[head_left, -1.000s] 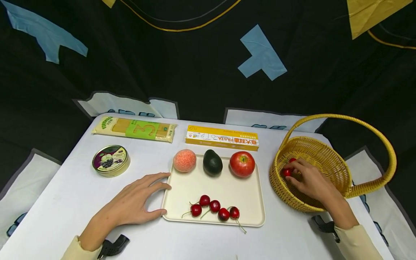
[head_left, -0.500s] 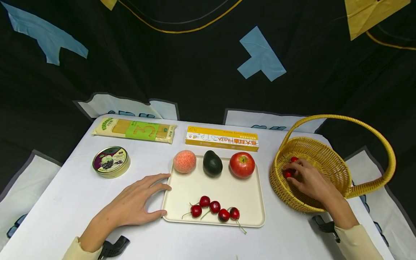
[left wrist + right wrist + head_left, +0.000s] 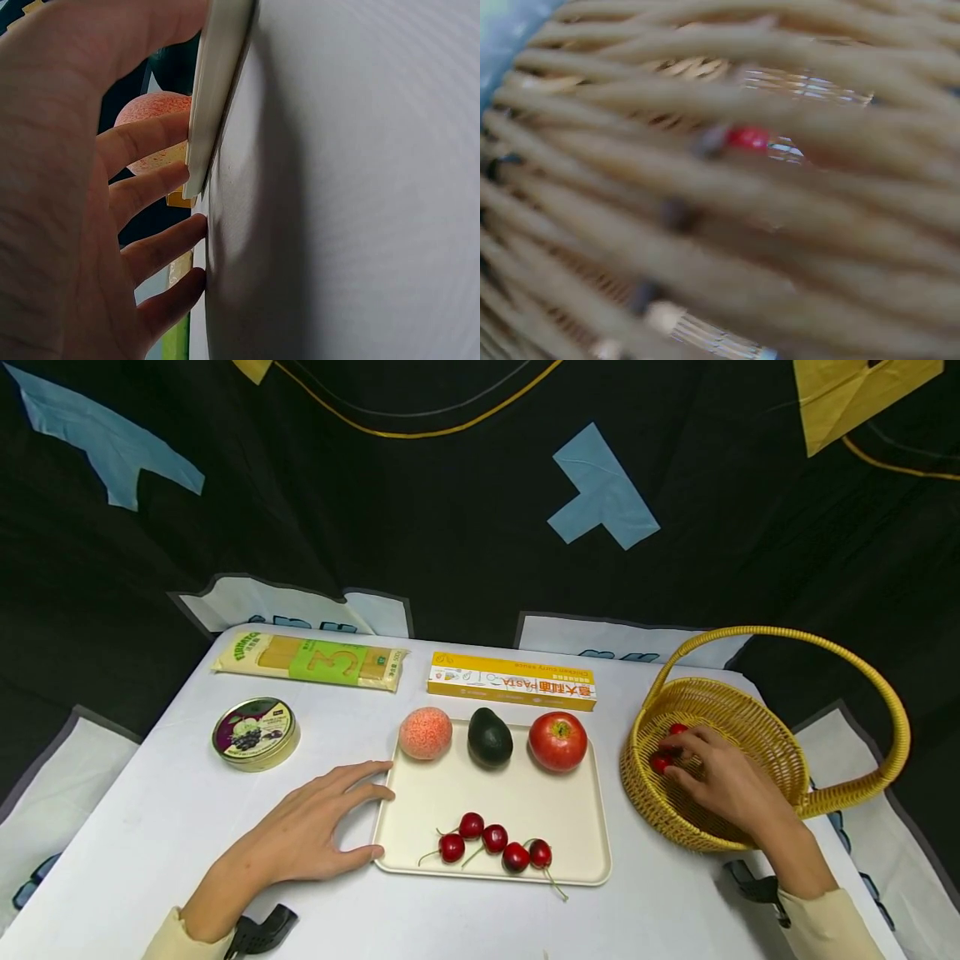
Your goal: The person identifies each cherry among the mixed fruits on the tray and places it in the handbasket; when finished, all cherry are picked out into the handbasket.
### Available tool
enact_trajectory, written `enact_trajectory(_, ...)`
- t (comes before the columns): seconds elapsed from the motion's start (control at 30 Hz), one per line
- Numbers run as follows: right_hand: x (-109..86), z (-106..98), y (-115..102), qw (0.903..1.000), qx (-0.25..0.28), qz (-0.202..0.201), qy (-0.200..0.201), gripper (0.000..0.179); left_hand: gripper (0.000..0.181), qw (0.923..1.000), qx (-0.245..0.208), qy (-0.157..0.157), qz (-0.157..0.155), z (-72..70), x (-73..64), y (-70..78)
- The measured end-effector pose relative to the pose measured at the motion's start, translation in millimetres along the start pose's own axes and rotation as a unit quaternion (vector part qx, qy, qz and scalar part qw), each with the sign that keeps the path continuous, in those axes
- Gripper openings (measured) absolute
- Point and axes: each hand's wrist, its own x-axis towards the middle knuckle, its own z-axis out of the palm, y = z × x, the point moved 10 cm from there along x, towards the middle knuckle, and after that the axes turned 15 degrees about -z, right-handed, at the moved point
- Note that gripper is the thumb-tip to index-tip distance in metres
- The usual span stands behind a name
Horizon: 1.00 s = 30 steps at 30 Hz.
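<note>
My left hand lies beside the cream tray, fingers spread and fairly straight, with fingertips and thumb at its left rim. In the left wrist view, two fingers meet the tray's edge. On the tray are a pinkish round fruit, an avocado, an apple and several stemmed cherries. My right hand reaches into the yellow wicker basket, pinching a cherry between fingertips and thumb. Another cherry lies just behind. Wicker mostly hides this hand in the right wrist view.
Behind the tray lies a yellow pasta box. A pack of spaghetti and a round tin are at the left. The basket's tall handle arches above its right side. A black cloth hangs behind the table.
My right hand stays low in the basket, its fingers shifting slightly, and the cherry at its fingertips moves a little. The left hand and the fruit on the tray keep their places.
</note>
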Motion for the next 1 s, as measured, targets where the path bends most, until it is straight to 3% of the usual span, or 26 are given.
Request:
enact_trajectory(0.3, 4.0, -21, -26, 0.9978, -0.013, -0.017, 0.063, 0.040, 0.056, 1.0000, -0.003, -0.002, -0.001, -1.0, -0.9, -0.2)
enact_trajectory(0.53, 8.9, -25, -59, 0.9925, -0.011, -0.058, 0.107, 0.037, 0.056, 1.0000, -0.006, -0.002, -0.001, -0.2, -0.5, -0.2)
enact_trajectory(1.0, 17.7, -10, -101, 0.9842, 0.006, -0.129, 0.121, 0.040, 0.057, 1.0000, -0.002, -0.001, 0.000, 1.0, -0.6, -0.5)
